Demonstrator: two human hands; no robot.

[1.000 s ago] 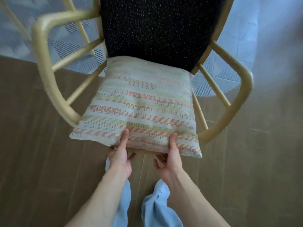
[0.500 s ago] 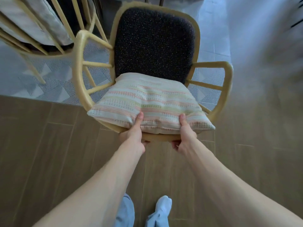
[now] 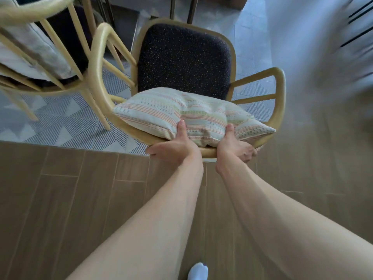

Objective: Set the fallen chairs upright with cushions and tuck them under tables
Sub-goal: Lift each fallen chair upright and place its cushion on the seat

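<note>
The front edge of the chair (image 3: 210,152) seat is gripped by the left hand (image 3: 173,147) and right hand (image 3: 234,147). Both thumbs are pressed on the striped cushion (image 3: 181,110), fingers curled underneath. A second chair (image 3: 50,63) stands at 10 o'clock.

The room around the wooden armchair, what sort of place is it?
Probably a dining area: a light wooden armchair with a striped cushion, a second matching chair beside it, a grey patterned rug, and dark table legs ahead.

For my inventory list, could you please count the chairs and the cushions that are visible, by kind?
Chairs: 2, the chair being held and a second chair at its left.
Cushions: 2, the striped cushion and a pale cushion on the second chair.
Total: 4
</note>
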